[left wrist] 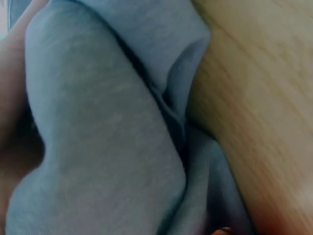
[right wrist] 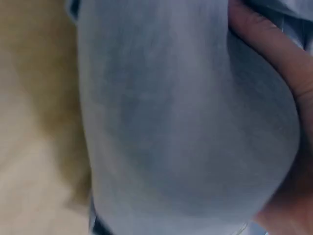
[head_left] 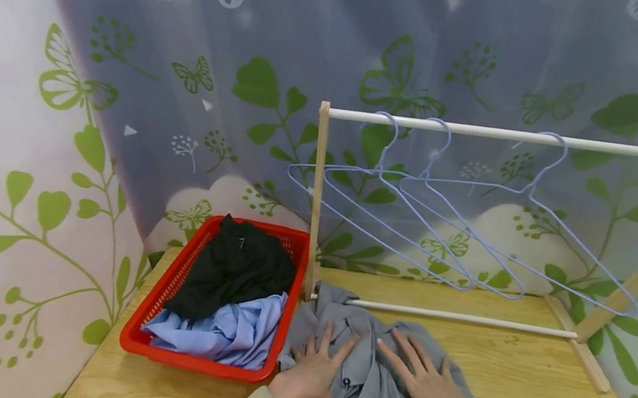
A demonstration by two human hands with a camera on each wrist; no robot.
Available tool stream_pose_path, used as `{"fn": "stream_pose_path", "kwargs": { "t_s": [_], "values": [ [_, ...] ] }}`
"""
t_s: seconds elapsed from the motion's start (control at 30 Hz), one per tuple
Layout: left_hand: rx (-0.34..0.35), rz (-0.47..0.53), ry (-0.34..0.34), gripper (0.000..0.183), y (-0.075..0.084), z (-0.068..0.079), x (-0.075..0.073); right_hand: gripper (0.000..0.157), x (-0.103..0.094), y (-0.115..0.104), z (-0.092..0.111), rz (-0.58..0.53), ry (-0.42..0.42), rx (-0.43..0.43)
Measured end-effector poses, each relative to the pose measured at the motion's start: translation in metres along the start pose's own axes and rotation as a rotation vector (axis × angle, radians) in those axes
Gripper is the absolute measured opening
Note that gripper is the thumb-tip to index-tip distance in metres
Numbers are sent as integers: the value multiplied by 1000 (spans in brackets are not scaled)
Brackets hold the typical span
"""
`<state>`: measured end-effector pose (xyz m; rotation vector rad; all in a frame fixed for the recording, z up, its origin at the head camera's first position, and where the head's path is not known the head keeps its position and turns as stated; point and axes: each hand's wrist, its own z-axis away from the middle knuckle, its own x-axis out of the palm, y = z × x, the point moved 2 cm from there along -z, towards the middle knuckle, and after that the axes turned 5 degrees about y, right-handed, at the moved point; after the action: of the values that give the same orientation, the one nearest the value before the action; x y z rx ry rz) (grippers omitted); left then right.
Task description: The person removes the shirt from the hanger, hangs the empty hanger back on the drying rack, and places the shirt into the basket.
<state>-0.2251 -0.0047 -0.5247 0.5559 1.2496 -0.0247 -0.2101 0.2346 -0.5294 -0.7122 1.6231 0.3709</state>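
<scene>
A crumpled grey button-up shirt [head_left: 363,389] lies on the wooden table in front of me, its collar and a few buttons showing. My left hand [head_left: 318,371] rests on its left part, fingers spread. On the right part lies my right hand [head_left: 433,387], also with fingers spread. In the left wrist view a fold of the grey shirt [left wrist: 102,117] fills the middle and hides most of that hand. The right wrist view shows a bulging fold of the shirt [right wrist: 186,117] beside the thumb side of the right hand [right wrist: 288,63].
Left of the shirt stands a red plastic basket [head_left: 145,332] holding a black garment [head_left: 237,270] and a light blue garment [head_left: 233,332]. Behind is a rack with a white top rail [head_left: 495,133]; three blue hangers [head_left: 533,187] hang from it. A patterned curtain [head_left: 324,17] closes the back.
</scene>
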Motion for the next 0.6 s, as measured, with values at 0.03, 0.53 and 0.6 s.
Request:
{"fn": "stream_pose_path", "kwargs": {
  "t_s": [0.03, 0.53, 0.6],
  "values": [
    [8, 1, -6, 122, 0, -2, 1, 133, 0, -1, -6, -12, -13, -7],
    [51, -139, 39, 95, 10, 0, 8, 49, 7, -11, -43, -96, -115, 41],
    [49, -155, 40, 91, 10, 1, 9, 43, 9, -13, -42, -73, -73, 23]
  ]
}}
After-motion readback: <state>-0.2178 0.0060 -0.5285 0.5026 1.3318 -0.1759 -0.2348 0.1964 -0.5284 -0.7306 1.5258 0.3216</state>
